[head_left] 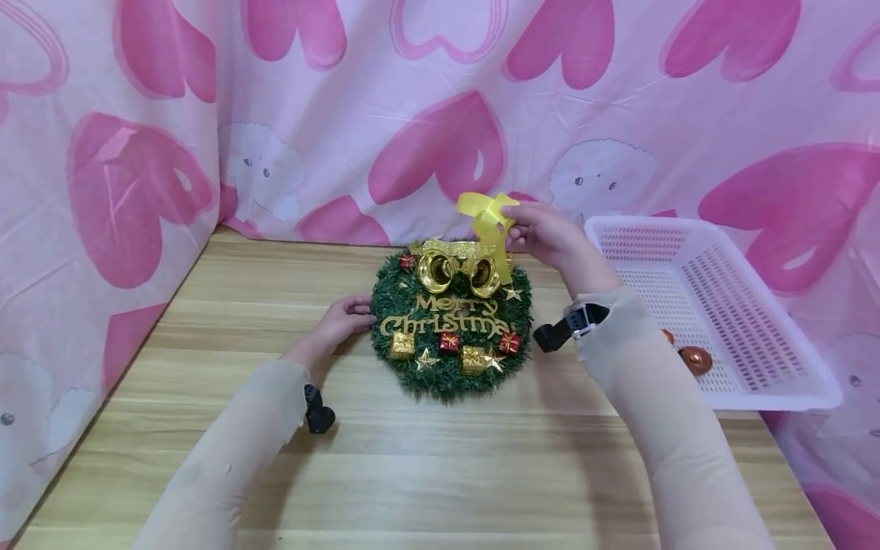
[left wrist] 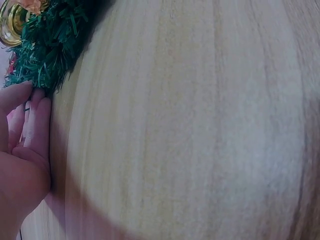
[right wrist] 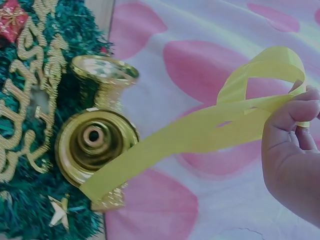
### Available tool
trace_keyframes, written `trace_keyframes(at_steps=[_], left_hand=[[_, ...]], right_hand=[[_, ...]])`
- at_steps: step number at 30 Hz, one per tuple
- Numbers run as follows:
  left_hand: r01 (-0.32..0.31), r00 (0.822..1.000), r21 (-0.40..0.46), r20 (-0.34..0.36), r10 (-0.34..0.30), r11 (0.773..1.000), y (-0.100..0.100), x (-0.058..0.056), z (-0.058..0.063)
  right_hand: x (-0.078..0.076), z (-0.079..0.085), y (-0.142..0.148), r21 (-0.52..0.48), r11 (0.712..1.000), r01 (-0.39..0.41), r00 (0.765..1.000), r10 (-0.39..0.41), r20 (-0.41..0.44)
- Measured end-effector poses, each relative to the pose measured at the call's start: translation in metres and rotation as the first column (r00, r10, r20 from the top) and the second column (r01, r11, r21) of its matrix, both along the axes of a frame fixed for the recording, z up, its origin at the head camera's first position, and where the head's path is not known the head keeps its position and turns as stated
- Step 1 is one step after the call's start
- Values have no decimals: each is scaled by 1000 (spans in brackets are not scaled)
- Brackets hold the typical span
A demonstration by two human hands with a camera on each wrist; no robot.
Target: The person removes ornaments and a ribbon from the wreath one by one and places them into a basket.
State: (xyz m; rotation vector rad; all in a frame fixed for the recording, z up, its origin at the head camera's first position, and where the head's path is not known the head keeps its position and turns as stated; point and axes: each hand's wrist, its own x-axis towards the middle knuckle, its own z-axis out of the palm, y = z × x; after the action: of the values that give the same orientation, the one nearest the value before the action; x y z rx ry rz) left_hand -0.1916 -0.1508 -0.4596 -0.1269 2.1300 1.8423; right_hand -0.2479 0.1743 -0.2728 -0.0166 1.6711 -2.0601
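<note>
A green Christmas wreath (head_left: pixel 450 386) lies on the table, bearing gold "Merry Christmas" lettering, small wrapped gift boxes, stars and two gold bells (right wrist: pixel 97 145). My left hand (head_left: pixel 341 319) is at its left edge; in the left wrist view, thumb and fingers of the left hand (left wrist: pixel 25 150) pinch the green tinsel. Above the wreath's upper right, my right hand (head_left: pixel 546 233) pinches a yellow ribbon bow (head_left: pixel 490 214). One tail of the yellow ribbon (right wrist: pixel 165 142) hangs down in front of the right-hand bell. The right fingertips are partly hidden behind the ribbon loop.
A white plastic basket (head_left: pixel 777 305) stands at the right of the wooden table (head_left: pixel 440 473), with shiny copper-brown round things (head_left: pixel 696 360) inside, partly behind the right forearm. A pink heart-patterned cloth (head_left: pixel 330 114) hangs behind the table and along its sides.
</note>
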Motion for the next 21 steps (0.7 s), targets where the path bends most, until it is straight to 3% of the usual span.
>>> trace_keyframes(at_steps=[5,14,21], left_hand=[[-9,1000,8,0,9,1000,0,0,0],[2,1000,19,-3,-2,1000,-1,-1,-4],[7,1000,31,0,-7,999,-3,-1,-5]], right_hand=[[0,13,10,-37,998,59,998,-59,25],[-1,24,24,-36,991,126,992,-126,-18],[1,33,37,-113,989,101,993,-106,-43]])
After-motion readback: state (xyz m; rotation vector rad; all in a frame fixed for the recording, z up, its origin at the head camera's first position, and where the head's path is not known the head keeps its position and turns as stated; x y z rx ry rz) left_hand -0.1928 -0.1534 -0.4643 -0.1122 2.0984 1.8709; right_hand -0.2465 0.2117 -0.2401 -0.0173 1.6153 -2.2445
